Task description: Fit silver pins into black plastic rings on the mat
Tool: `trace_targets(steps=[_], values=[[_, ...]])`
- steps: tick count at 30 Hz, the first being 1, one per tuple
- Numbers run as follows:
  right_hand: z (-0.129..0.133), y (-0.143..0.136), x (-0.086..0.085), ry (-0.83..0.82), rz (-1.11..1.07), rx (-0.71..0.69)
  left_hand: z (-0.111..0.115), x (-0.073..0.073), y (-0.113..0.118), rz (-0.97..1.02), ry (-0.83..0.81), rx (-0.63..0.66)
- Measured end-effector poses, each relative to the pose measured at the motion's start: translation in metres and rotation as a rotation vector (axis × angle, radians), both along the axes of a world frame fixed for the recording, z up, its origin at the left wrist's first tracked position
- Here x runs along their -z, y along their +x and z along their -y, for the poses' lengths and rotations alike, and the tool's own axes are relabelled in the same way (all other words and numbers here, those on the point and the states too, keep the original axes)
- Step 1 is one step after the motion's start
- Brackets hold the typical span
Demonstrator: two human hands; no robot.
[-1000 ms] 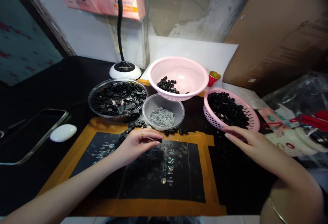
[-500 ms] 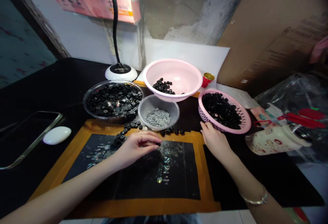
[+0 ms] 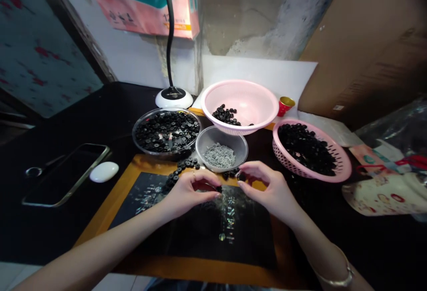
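My left hand (image 3: pixel 191 191) is over the dark mat (image 3: pixel 196 242), its thumb and fingers pinching a small black round piece (image 3: pixel 219 189). Facing it, my right hand (image 3: pixel 268 189) holds another black round piece (image 3: pixel 242 176) between thumb and fingertips. The two pieces are a short way apart. Just beyond my hands stands a clear bowl (image 3: pixel 242 142) of small grey metal pins (image 3: pixel 219 156). Loose black discs with centre holes (image 3: pixel 174 177) lie beyond my left hand, and a few black pieces (image 3: pixel 230 174) sit at the bowl's foot.
Behind are a clear dish (image 3: pixel 134 137) of black discs, a large pink basket (image 3: pixel 271 104) and a smaller pink basket (image 3: pixel 345 166) with black pieces. A lamp (image 3: pixel 173 98), red cup (image 3: pixel 286 106), phone (image 3: pixel 71 171), white oval object (image 3: pixel 104 172) and patterned bottle (image 3: pixel 383 195) stand around.
My right hand has come left from beside the smaller pink basket to near my left hand, now with a black piece in it. The view has shifted left.
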State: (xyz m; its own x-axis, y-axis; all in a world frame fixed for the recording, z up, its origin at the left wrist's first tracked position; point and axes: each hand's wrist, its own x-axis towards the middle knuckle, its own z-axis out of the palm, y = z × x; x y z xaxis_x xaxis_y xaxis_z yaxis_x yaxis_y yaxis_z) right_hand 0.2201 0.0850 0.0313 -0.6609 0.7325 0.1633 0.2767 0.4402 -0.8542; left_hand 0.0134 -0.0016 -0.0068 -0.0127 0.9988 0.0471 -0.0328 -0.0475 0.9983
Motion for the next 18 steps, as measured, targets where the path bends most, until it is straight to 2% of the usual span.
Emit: trace_targets(steps=[3, 7, 10, 18], values=[[0.010, -0.007, 0.013, -0.244, -0.122, -0.046, 0.001, -0.004, 0.000, 0.019, 0.048, -0.039], [0.019, -0.010, 0.032, -0.436, -0.241, -0.049, 0.002, -0.007, 0.000, -0.027, 0.114, -0.053], [0.025, -0.012, 0.038, -0.575, -0.279, -0.084, 0.003, -0.006, -0.001, -0.073, 0.180, -0.013], [0.033, -0.013, 0.040, -0.615, -0.277, -0.124, 0.002, -0.005, -0.003, -0.204, 0.328, 0.026]])
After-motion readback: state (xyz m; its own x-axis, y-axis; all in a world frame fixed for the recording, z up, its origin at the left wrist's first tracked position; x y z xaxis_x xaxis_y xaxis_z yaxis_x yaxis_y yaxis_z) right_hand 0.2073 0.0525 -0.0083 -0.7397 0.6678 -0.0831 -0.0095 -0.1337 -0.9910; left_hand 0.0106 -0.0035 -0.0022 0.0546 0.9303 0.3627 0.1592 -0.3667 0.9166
